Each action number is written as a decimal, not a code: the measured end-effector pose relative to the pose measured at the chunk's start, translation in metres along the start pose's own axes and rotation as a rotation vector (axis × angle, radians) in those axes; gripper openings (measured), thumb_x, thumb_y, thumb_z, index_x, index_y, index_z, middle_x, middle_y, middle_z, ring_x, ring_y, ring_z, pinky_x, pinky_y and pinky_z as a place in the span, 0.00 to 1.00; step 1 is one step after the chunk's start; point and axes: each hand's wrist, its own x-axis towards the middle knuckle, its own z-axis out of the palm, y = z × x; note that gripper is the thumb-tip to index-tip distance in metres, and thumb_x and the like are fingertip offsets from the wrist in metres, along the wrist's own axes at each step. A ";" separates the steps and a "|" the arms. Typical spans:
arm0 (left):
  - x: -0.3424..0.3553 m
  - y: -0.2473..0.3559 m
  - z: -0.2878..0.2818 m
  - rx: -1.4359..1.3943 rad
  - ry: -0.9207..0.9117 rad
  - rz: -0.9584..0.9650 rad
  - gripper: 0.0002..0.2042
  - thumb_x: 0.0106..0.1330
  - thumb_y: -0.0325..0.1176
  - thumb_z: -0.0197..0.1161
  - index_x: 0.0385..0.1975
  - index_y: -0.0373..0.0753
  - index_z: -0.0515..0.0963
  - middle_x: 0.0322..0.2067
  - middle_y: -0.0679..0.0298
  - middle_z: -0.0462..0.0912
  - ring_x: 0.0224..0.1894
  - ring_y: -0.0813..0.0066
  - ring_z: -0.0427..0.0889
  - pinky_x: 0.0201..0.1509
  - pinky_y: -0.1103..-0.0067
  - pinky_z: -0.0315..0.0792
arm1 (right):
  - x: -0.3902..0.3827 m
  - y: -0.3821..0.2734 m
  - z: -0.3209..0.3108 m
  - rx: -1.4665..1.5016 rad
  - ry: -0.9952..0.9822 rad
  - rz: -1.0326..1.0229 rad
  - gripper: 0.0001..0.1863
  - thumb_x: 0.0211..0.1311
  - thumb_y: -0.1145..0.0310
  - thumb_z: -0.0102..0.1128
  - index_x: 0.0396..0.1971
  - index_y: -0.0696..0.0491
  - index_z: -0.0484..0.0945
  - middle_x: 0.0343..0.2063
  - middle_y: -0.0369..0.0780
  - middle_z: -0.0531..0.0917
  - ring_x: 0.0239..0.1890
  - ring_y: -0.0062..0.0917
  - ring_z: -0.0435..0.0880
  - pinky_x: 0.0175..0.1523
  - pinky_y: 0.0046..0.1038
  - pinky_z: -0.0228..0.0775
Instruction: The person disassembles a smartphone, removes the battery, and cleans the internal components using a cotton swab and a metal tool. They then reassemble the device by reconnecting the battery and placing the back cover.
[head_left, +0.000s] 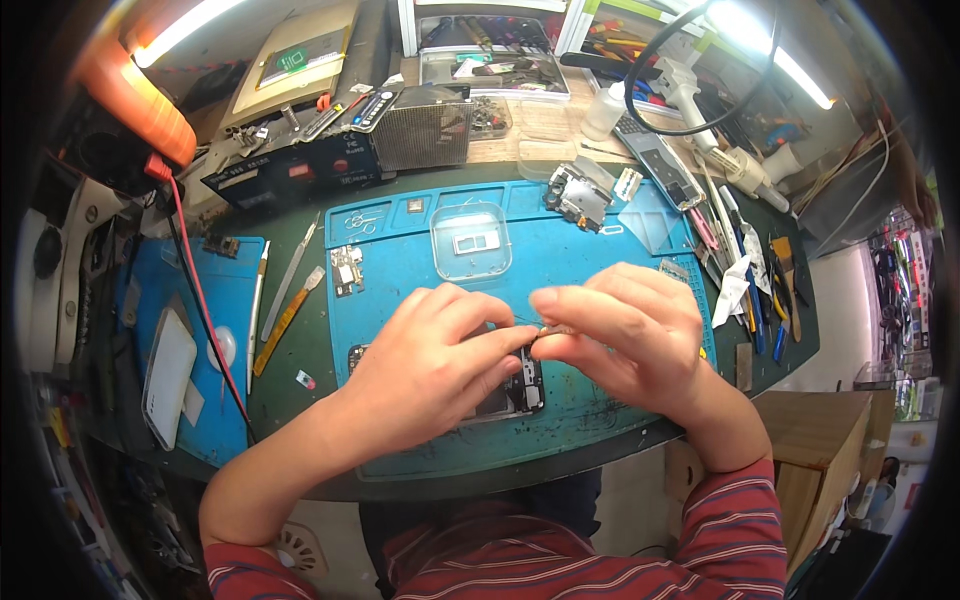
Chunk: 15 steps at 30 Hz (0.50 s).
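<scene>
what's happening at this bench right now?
Someone is doing close bench work with bare hands. The right hand pinches a small part, too hidden to identify, and the left hand brings its fingertips to it. Below, partly covered by the left hand, what looks like an opened phone lies on the blue mat. Beyond the hands sits a clear dish with a small frame inside.

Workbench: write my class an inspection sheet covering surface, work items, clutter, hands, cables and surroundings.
Surface: blue mat on dark green bench top.
Work items: opened phone-like device; small item, unidentifiable.
Clutter: clear tray, yellow tool, crumpled white sheet.
Hands: left hand over the device, reaching to the item; right hand pinching it.
Cables: red cable at left, black loop upper right.
Surroundings: wooden cabinet lower right, lit tube upper left.
</scene>
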 end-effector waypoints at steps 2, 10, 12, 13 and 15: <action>-0.002 -0.004 0.001 -0.022 0.041 -0.025 0.10 0.66 0.29 0.64 0.46 0.37 0.82 0.39 0.62 0.83 0.41 0.63 0.80 0.48 0.68 0.72 | 0.006 -0.003 0.003 0.011 0.076 0.029 0.23 0.51 0.72 0.74 0.50 0.53 0.83 0.25 0.37 0.82 0.23 0.26 0.80 0.28 0.26 0.73; 0.004 0.014 -0.007 -0.182 0.042 -0.229 0.23 0.63 0.17 0.53 0.60 0.34 0.71 0.45 0.52 0.84 0.50 0.54 0.83 0.55 0.65 0.75 | 0.007 -0.019 -0.003 0.167 -0.005 0.237 0.24 0.54 0.79 0.68 0.54 0.52 0.83 0.27 0.37 0.83 0.28 0.28 0.83 0.34 0.29 0.76; 0.008 0.021 -0.007 -0.340 0.029 -0.281 0.27 0.63 0.16 0.51 0.65 0.34 0.67 0.49 0.49 0.82 0.54 0.53 0.82 0.59 0.65 0.75 | 0.006 -0.017 0.000 0.210 0.022 0.237 0.24 0.55 0.80 0.67 0.54 0.52 0.82 0.30 0.38 0.84 0.30 0.29 0.84 0.36 0.28 0.77; 0.014 0.026 -0.005 -0.449 0.039 -0.293 0.28 0.63 0.16 0.51 0.66 0.34 0.65 0.50 0.48 0.82 0.56 0.54 0.82 0.60 0.66 0.74 | 0.005 -0.016 0.001 0.222 0.052 0.228 0.24 0.56 0.81 0.66 0.55 0.52 0.82 0.32 0.38 0.84 0.30 0.29 0.84 0.36 0.28 0.77; 0.023 0.033 -0.005 -0.682 0.035 -0.296 0.31 0.65 0.18 0.54 0.71 0.34 0.58 0.52 0.48 0.81 0.60 0.59 0.80 0.62 0.68 0.73 | 0.006 -0.015 -0.003 0.169 0.060 0.199 0.24 0.56 0.81 0.67 0.55 0.51 0.82 0.34 0.39 0.84 0.32 0.28 0.84 0.38 0.27 0.78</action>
